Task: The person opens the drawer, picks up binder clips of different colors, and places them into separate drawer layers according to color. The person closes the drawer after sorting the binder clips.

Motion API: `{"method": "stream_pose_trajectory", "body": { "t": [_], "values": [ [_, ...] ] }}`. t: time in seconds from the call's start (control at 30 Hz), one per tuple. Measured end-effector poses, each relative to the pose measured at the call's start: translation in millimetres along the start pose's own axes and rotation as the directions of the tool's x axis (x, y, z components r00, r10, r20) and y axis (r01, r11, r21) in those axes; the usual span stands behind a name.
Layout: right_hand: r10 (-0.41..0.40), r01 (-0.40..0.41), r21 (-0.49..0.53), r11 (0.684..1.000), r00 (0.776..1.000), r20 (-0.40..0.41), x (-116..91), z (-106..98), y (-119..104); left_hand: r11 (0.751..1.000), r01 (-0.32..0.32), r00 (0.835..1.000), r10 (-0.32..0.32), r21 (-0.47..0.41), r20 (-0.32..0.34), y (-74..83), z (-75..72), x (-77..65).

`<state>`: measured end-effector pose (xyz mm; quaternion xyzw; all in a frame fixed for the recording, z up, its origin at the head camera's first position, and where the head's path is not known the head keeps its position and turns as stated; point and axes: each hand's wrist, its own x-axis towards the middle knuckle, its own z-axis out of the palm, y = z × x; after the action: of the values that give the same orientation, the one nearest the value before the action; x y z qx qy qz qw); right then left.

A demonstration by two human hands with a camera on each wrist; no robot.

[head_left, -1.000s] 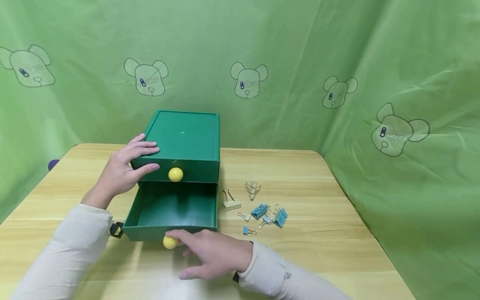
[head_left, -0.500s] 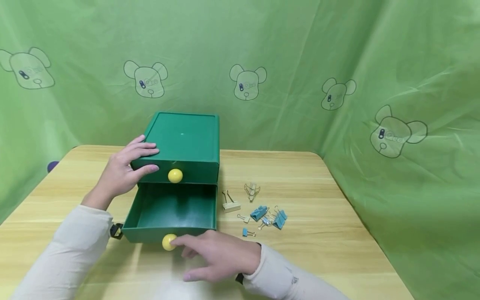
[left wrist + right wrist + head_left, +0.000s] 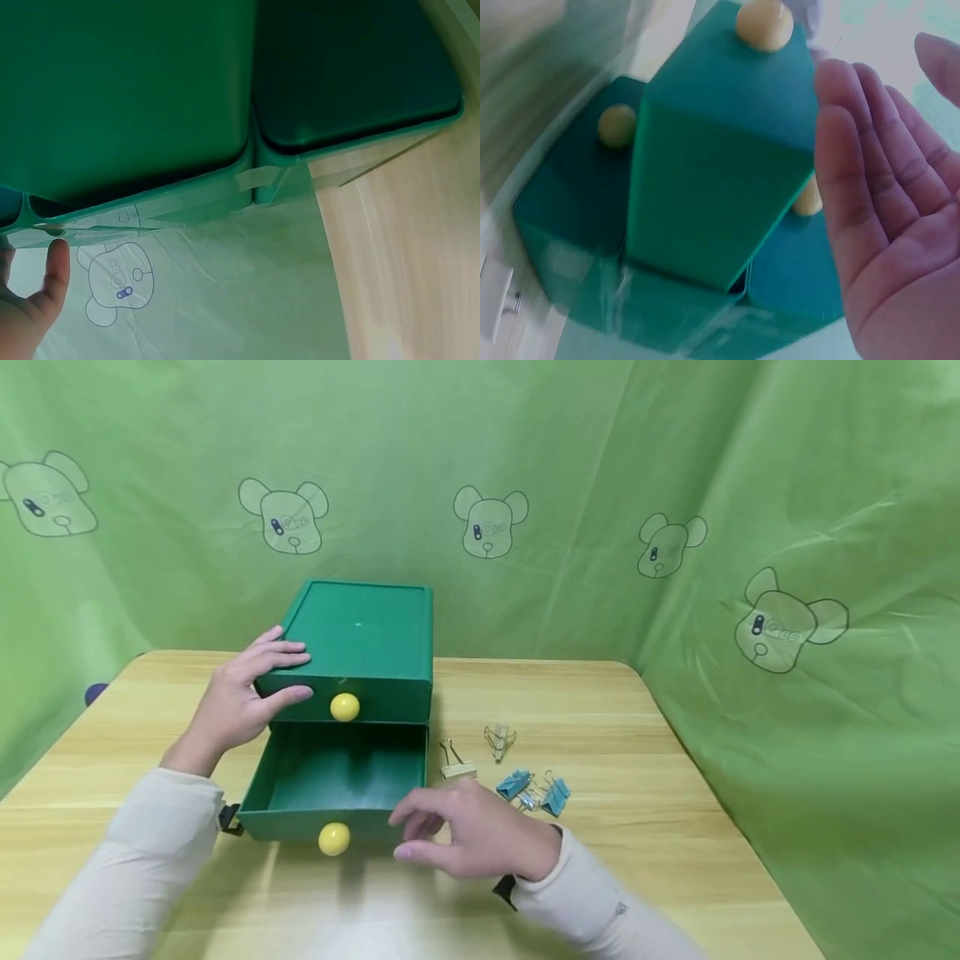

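A green drawer cabinet (image 3: pixel 360 635) stands on the table, its upper drawer closed behind a yellow knob (image 3: pixel 345 707). Below that, a drawer (image 3: pixel 277 825) is pulled out, with nothing visible inside. My left hand (image 3: pixel 240 693) rests on the cabinet's top left front corner, fingers flat on the top and thumb along the front. My right hand (image 3: pixel 472 831) hovers at the pulled-out drawer's right front corner, fingers relaxed and holding nothing. Right of the cabinet lie blue binder clips (image 3: pixel 555 797) and pale binder clips (image 3: pixel 459 769), partly hidden by that hand. The right wrist view shows a lower drawer knob (image 3: pixel 616 126).
A wooden table (image 3: pixel 637 877) carries everything. Green sheeting (image 3: pixel 570 452) with printed bear heads hangs behind and along both sides. A purple round thing (image 3: pixel 95 693) shows past the table's left edge.
My right hand has let go of the pulled-out drawer's yellow knob and moved right and up, toward the clips. My left hand stays on the cabinet, and the drawer stays out.
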<state>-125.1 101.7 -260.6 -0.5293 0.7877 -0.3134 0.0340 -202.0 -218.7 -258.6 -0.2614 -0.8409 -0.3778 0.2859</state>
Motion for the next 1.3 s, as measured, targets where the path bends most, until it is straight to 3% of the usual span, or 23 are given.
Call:
{"method": "stream_pose_trajectory", "body": {
  "t": [0.4,0.77,1.1,1.3],
  "values": [
    [0.070,-0.068,0.017,0.998,0.984,-0.165,-17,-15,22,0.999,0.049,0.999,-0.049,-0.013,0.000,1.6,1.2,-1.3],
    [0.168,-0.184,-0.049,0.982,0.958,-0.231,-32,-24,34,0.998,0.058,0.998,-0.058,-0.017,0.001,4.7,0.2,-1.5],
    [0.281,-0.312,-0.071,0.947,0.917,-0.284,-46,-34,45,0.998,0.052,0.999,-0.052,-0.021,-0.003,5.2,1.6,-0.6],
    [0.338,-0.392,-0.103,0.914,0.877,-0.341,-55,-36,59,0.997,0.071,0.997,-0.071,-0.028,-0.001,6.3,0.0,-0.9]
  ]
}}
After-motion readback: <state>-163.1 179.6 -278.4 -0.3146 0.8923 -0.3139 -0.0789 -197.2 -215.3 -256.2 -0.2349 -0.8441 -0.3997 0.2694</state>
